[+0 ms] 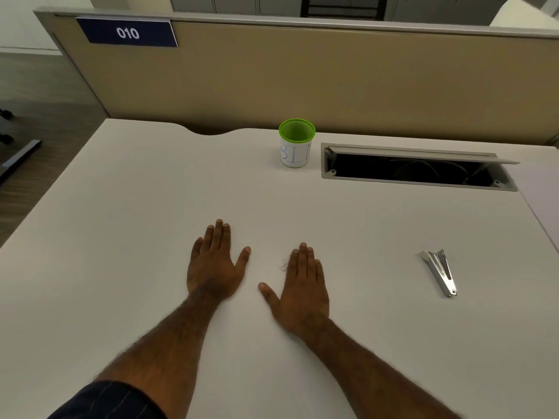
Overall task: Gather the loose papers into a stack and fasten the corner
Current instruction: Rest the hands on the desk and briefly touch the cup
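Both hands [211, 267] [302, 288] lie flat on the desk [121, 207]; stapler [440, 272] beside them

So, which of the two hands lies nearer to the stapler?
The right hand. It rests flat on the desk on the stapler's side; the left hand lies farther away.

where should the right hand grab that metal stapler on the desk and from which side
Judging by its pose, take the small silver metal stapler across its narrow middle, thumb on one long side and fingers on the other, coming from above. It lies flat on the white desk, long and slim, jaw end pointing away, free on both flanks. The right hand rests flat to its left, so it is the nearer one.
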Demonstrator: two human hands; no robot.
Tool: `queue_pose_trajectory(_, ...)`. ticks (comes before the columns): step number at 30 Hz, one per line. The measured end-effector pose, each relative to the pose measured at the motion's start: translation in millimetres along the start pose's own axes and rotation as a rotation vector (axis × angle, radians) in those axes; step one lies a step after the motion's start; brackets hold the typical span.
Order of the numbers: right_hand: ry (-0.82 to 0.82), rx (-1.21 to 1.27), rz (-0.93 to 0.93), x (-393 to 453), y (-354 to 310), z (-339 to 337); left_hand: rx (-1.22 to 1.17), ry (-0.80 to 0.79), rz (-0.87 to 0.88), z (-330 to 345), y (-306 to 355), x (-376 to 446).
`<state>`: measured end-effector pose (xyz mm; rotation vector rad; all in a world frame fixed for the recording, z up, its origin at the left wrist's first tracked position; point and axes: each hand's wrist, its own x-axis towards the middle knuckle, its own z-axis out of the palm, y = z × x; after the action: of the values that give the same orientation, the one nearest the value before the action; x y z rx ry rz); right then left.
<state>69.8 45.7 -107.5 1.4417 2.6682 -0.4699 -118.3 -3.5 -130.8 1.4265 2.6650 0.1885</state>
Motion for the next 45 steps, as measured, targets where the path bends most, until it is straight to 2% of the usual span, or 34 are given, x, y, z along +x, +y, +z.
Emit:
queue_pose_trajectory(5,0.051,0.080,-0.105,-11,26,-4,-0.015,0.006,-0.006,0,-1,0)
queue_pose_trajectory(7,0.051,0.006,-0.288,-32,35,-1,-0.006,0.007,-0.005,0,0,-1)
queue_pose_trajectory(10,-0.037,-0.103,-0.619,-54,36,4,-0.010,0.015,0.001,-1,1,-1)
queue_pose_trajectory(12,-0.082,-0.112,-0.711,-50,35,2,-0.016,0.015,0.004,-2,1,-1)
queue_pose_trajectory(22,-0.026,-0.259,-0.702,45,47,-23,-0.013,0.016,-0.003,-1,2,-1)
queue_pose_trajectory(26,-0.001,-0.257,-0.594,66,55,-30,-0.013,0.007,0.003,0,2,1)
queue_pose_trajectory(30,0.094,-0.119,-0.461,44,53,-26,-0.021,0.010,0.011,0,4,9)
queue_pose_trajectory(36,-0.083,-0.092,-0.719,-30,38,0,-0.023,-0.004,0.004,1,9,23)
queue_pose_trajectory(45,-0.032,-0.170,-0.631,32,39,-15,-0.031,-0.026,-0.008,-1,23,50)
